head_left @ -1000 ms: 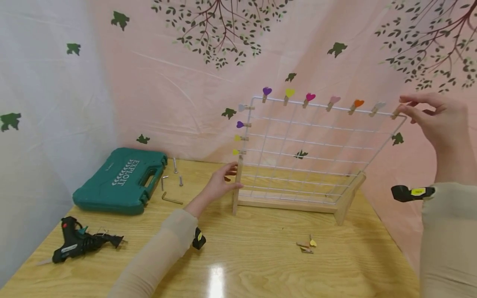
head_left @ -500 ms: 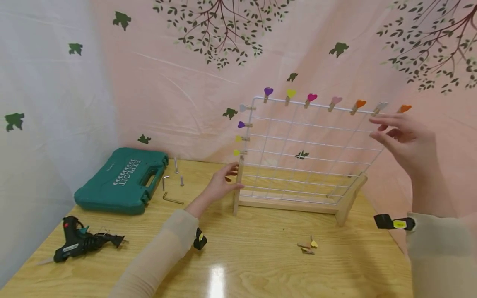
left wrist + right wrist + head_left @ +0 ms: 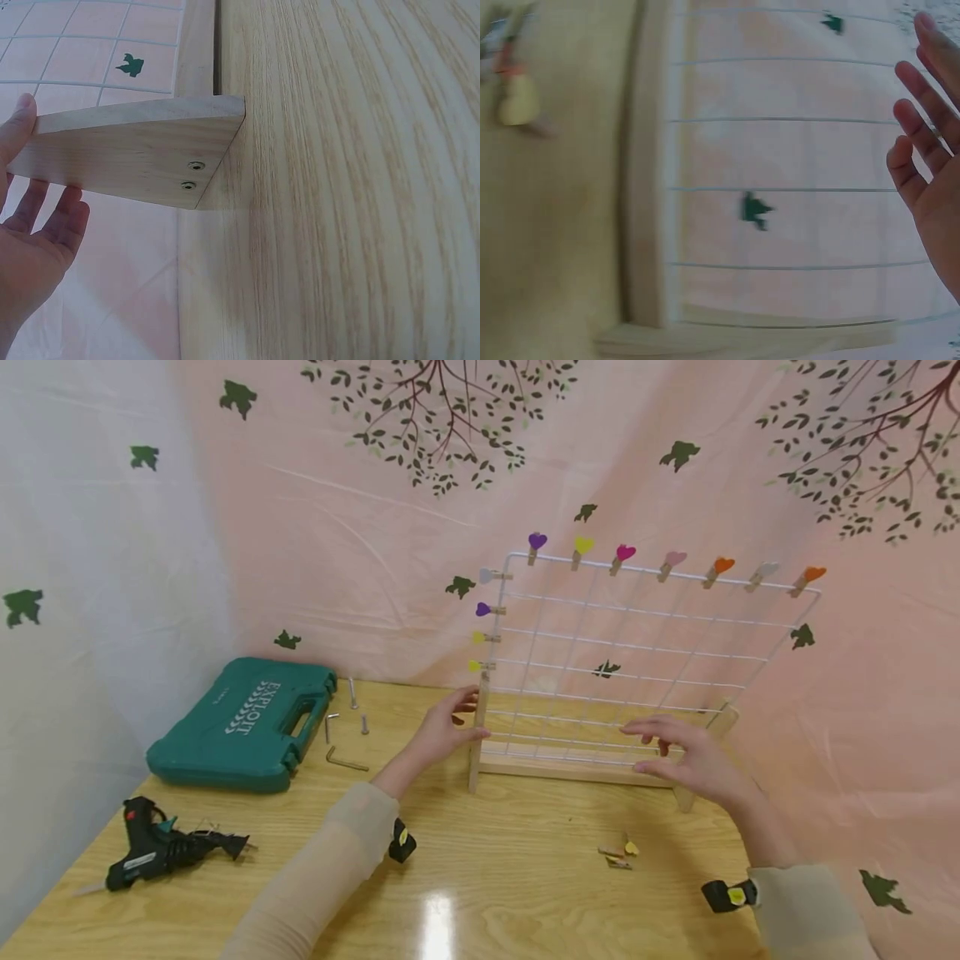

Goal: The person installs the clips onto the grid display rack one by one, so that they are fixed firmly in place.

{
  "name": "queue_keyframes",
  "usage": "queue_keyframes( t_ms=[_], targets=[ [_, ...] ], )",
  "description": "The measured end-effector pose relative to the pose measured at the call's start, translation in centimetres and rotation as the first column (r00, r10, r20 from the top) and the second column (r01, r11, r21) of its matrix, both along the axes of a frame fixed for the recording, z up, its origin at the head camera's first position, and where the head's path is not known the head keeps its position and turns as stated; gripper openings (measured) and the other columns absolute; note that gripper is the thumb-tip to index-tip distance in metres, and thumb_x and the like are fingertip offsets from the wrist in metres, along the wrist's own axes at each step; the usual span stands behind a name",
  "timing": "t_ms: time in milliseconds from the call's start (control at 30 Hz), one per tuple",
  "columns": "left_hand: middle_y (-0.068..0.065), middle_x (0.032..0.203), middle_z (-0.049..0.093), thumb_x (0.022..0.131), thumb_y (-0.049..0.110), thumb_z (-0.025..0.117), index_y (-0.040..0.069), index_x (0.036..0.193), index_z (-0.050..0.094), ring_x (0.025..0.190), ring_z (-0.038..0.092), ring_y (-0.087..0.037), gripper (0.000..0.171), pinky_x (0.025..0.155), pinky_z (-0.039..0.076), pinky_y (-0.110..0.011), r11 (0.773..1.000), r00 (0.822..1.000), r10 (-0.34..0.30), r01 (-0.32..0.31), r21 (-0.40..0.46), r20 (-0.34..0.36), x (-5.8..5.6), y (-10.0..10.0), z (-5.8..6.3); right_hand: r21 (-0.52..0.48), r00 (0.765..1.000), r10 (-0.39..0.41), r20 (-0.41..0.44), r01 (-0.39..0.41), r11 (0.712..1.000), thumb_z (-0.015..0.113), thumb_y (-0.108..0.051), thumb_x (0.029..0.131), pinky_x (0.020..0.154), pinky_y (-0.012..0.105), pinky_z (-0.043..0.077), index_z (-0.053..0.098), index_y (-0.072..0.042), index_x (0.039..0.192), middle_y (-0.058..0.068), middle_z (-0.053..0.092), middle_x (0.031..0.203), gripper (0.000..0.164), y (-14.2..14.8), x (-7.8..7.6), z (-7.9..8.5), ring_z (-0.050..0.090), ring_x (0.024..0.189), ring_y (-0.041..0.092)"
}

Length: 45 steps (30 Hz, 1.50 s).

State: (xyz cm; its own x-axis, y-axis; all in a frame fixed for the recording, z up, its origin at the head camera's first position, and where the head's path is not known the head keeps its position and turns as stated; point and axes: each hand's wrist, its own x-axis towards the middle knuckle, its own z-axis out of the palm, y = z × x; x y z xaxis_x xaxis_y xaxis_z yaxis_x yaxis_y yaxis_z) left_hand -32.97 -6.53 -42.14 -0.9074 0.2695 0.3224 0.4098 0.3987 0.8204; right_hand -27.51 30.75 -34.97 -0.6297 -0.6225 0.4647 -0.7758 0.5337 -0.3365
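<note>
A white wire grid [image 3: 643,571] stands in a wooden base. My left hand [image 3: 442,727] grips the base's left side board [image 3: 135,150], thumb on one face and fingers on the other. Heart-topped clothespins line the grid's top wire, ending at the right corner with an orange heart clothespin [image 3: 814,574]. Several more sit down the left edge, among them a purple heart clothespin [image 3: 484,609]. My right hand [image 3: 686,760] hovers before the lower right of the grid, fingers spread and holding nothing. Below it, a few loose clothespins [image 3: 617,862] lie on the table.
A green tool case [image 3: 247,722] lies at the back left, with bolts and a hex key [image 3: 347,762] beside it. Nearer the front left is a black glue gun [image 3: 161,852]. A pink printed curtain [image 3: 360,543] hangs behind the wooden table [image 3: 510,885].
My right hand has let go of the orange heart clothespin at the top right corner and moved down and left, towards the loose clothespins. The left hand has stayed on the side board.
</note>
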Motion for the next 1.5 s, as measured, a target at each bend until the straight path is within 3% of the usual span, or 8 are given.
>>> queue_keyframes(
  t_ms=[200,367,600,800,1033,1300,1500],
  targets=[
    [-0.004,0.123,0.052,0.073,0.028,0.073,0.016,0.133,0.039,0.109,0.052,-0.019,0.07,0.084,0.046,-0.036,1.0,0.999,0.006,-0.006,-0.013,-0.034,-0.1,-0.2,0.2,0.089,0.979,0.047,0.199,-0.066,0.994,0.072,-0.021,0.074,0.061,0.024,0.041,0.055,-0.021,0.12,-0.004,0.054,0.117,0.049,-0.1,0.2,-5.2,0.046,0.084,0.004],
    [-0.004,0.123,0.052,0.072,0.03,0.072,0.016,0.132,0.039,0.109,0.052,-0.019,0.07,0.084,0.046,-0.036,1.0,0.999,0.006,-0.007,-0.018,-0.043,-0.2,-0.2,0.4,0.131,0.93,0.041,0.366,-0.095,0.987,0.071,-0.022,0.075,0.064,0.027,0.044,0.057,-0.018,0.117,-0.004,0.056,0.112,0.045,0.5,0.5,-7.8,0.051,0.086,0.017],
    [-0.003,0.124,0.051,0.073,0.027,0.073,0.016,0.133,0.039,0.109,0.051,-0.018,0.07,0.085,0.045,-0.037,1.0,1.0,0.005,-0.005,-0.015,-0.025,-0.1,-0.1,0.5,0.116,0.879,0.148,0.453,-0.223,0.968,0.071,-0.022,0.074,0.055,0.022,0.041,0.061,-0.01,0.111,0.003,0.058,0.098,0.04,2.2,-0.1,-10.2,0.047,0.071,0.017],
    [-0.004,0.124,0.051,0.073,0.028,0.072,0.016,0.133,0.039,0.109,0.052,-0.02,0.07,0.086,0.045,-0.038,1.0,1.0,0.003,-0.003,-0.012,-0.03,-0.1,-0.1,0.6,0.067,0.825,0.167,0.54,-0.239,0.969,0.069,-0.017,0.077,0.06,0.023,0.047,0.064,-0.011,0.1,0.004,0.059,0.094,0.025,3.0,-0.4,-10.8,0.055,0.075,0.012],
    [-0.005,0.124,0.051,0.073,0.024,0.073,0.015,0.133,0.039,0.11,0.052,-0.025,0.069,0.084,0.046,-0.039,1.0,0.999,-0.005,0.005,-0.013,-0.043,-0.1,0.1,0.5,0.062,0.836,0.169,0.522,-0.234,0.97,0.069,-0.017,0.077,0.06,0.023,0.049,0.065,-0.014,0.087,0.002,0.061,0.085,0.011,3.3,-0.4,-10.9,0.055,0.073,0.006],
    [-0.004,0.124,0.051,0.072,0.031,0.072,0.016,0.133,0.039,0.11,0.052,-0.02,0.07,0.085,0.046,-0.037,1.0,0.999,-0.01,0.01,-0.012,-0.037,-0.1,0.0,0.3,0.126,0.848,0.073,0.524,-0.163,0.979,0.069,-0.021,0.077,0.062,0.021,0.047,0.063,-0.017,0.08,-0.007,0.062,0.078,0.008,2.8,-0.3,-10.4,0.053,0.071,0.001],
    [-0.004,0.124,0.051,0.072,0.032,0.072,0.017,0.133,0.039,0.109,0.052,-0.018,0.07,0.085,0.046,-0.035,1.0,1.0,-0.005,0.005,-0.016,-0.028,0.0,-0.1,0.0,0.089,0.891,0.012,0.454,-0.059,0.994,0.065,-0.014,0.081,0.062,0.022,0.049,0.059,-0.018,0.083,-0.005,0.06,0.08,0.007,2.1,0.0,-8.7,0.054,0.075,0.002]
  ],
)
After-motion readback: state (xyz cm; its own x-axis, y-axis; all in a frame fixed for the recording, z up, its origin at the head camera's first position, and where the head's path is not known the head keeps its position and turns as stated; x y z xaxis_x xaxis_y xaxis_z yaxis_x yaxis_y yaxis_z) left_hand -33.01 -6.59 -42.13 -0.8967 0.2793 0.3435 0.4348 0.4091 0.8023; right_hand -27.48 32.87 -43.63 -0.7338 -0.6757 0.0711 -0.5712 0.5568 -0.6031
